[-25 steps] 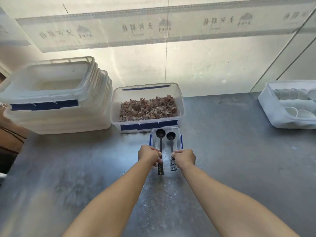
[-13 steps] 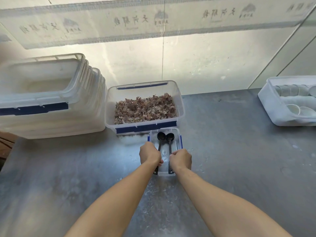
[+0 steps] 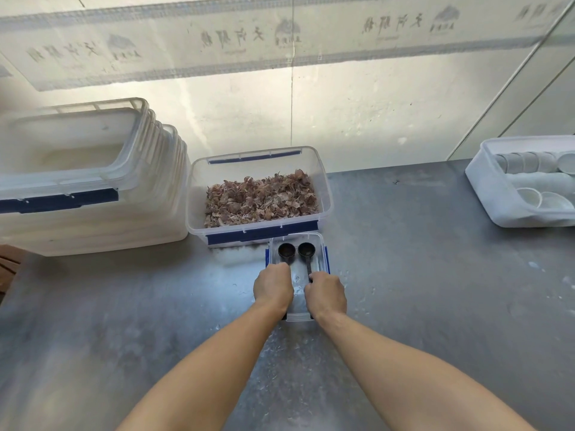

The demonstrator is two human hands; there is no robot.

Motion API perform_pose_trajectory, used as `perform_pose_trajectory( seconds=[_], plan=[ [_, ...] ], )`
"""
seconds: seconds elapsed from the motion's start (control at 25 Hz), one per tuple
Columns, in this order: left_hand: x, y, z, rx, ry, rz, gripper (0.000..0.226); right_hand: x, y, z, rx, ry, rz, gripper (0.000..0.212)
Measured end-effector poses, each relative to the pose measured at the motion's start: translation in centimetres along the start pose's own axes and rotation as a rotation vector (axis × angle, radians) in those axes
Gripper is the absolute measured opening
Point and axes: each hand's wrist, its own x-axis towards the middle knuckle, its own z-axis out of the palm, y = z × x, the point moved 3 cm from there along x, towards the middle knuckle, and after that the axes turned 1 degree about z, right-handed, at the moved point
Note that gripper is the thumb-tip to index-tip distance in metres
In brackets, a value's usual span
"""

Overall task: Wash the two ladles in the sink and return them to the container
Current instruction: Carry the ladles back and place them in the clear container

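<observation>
Two small black ladles lie side by side in a small clear container (image 3: 317,244) with blue clips, on the steel counter. The left ladle (image 3: 286,251) and the right ladle (image 3: 306,251) have their bowls at the container's far end. My left hand (image 3: 273,287) is closed over the left ladle's handle. My right hand (image 3: 325,294) is closed over the right ladle's handle. Both hands cover most of the handles and the container's near half. No sink is in view.
A clear bin (image 3: 323,188) of dried brown husks stands right behind the small container. A stack of large clear bins (image 3: 93,219) stands at the left. A white tub (image 3: 485,194) of small cups sits at the far right. The wall rises behind.
The ladles have slid further into the container, so their handle ends no longer stick out past its near edge. Both hands moved forward with them.
</observation>
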Motion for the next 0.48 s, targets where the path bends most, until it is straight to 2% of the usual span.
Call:
perform_pose_trajectory(
  seconds=[0.48],
  plan=[
    [0.33,-0.32,-0.43,-0.080,0.076,-0.038,0.028,0.32,-0.10,-0.33,-0.045,0.035,-0.067,0.019]
  ],
)
